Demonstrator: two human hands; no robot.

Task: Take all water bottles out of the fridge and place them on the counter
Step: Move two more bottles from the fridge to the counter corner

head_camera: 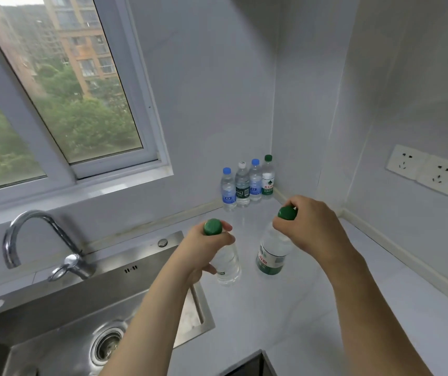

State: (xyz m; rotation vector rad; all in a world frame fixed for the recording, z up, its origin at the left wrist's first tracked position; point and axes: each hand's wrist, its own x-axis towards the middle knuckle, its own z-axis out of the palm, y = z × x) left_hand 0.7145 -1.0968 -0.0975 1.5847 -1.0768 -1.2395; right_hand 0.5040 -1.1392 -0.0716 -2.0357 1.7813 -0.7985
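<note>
We are gripping a green-capped bottle (228,263) by its neck with our left hand (203,248), beside the sink (62,316), while our right hand (312,226) is clasping the neck of a green-labelled bottle (271,253) over the counter (353,308). Farther back, four bottles (247,183) are standing together in the corner.

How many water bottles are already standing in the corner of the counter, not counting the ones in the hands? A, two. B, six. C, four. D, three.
C: four bottles stand in a row in the corner of the counter, two blue-capped, one white-capped, one green-capped.
</note>
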